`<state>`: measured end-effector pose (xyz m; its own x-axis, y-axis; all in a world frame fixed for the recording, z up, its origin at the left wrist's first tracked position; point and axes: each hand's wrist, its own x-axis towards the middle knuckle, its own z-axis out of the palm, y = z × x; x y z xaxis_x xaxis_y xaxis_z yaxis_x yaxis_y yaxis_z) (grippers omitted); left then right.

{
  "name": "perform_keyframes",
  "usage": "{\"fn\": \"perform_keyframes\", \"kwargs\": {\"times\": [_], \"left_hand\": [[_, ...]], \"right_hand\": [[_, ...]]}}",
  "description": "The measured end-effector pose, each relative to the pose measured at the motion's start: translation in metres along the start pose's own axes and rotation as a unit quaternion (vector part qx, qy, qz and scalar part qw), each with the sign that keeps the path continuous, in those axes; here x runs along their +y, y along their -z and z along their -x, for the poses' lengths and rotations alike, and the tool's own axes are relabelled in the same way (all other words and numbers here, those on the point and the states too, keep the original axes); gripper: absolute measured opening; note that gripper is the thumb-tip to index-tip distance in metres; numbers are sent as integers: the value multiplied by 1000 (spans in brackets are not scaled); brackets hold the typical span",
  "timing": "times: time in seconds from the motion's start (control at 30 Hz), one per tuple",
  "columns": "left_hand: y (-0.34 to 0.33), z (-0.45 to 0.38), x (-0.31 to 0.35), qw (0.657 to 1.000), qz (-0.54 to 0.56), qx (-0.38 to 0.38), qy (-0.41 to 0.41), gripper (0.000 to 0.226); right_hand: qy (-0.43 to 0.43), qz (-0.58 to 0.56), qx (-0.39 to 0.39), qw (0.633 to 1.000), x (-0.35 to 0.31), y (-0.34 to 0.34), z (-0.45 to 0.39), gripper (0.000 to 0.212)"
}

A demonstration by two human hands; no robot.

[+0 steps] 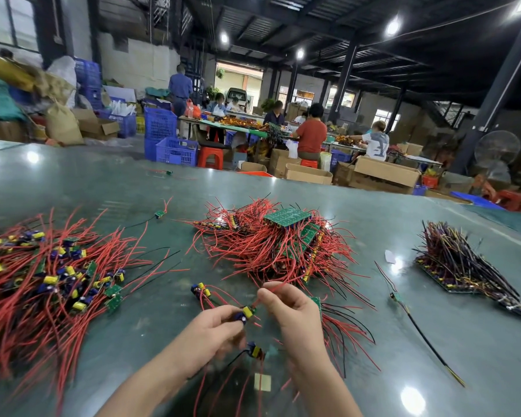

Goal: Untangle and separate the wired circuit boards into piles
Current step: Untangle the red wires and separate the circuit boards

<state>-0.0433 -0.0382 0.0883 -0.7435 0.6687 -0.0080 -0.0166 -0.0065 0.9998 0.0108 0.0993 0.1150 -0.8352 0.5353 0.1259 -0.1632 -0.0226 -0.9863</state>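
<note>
Now left grip (215, 322) pinches board (247, 313); right grip (286, 305) pinches wire (278, 286).

- A glossy grey-green table (109, 188) carries everything
- Left: a spread pile of red-wired boards (42, 284) with yellow and blue capacitors
- Centre: a tangled heap of red-wired boards (277, 248)
- Right: a dark-wired stack (463, 266)
- Far: one stray small board (169, 172)
- Near edge: a pale square sticker (262, 382)

No readable text, label, brand or number anywhere; board (287, 216) markings too small to read.
</note>
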Motion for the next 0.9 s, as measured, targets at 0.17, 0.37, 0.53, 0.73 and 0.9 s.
{"fn": "perform_keyframes", "kwargs": {"times": [0.17, 0.37, 0.53, 0.73, 0.9], "left_hand": [[-1, 5, 8, 998, 56, -33, -23, 20], [5, 7, 10, 997, 69, -15, 25, 29], [9, 7, 12, 981, 155, -56, 98, 31], [12, 11, 13, 968, 199, -94, 123, 27], [-7, 9, 12, 994, 92, -56, 29, 25]], "right_hand": [[-12, -51, 36, 998, 3, 7, -8, 8], [-28, -183, 70, 980, -1, 21, -17, 10], [-96, -300, 6, 949, -6, 22, -18, 8], [-52, -289, 34, 955, 0, 23, -20, 13], [72, -104, 202, 971, 8, 24, -21, 12]]}}
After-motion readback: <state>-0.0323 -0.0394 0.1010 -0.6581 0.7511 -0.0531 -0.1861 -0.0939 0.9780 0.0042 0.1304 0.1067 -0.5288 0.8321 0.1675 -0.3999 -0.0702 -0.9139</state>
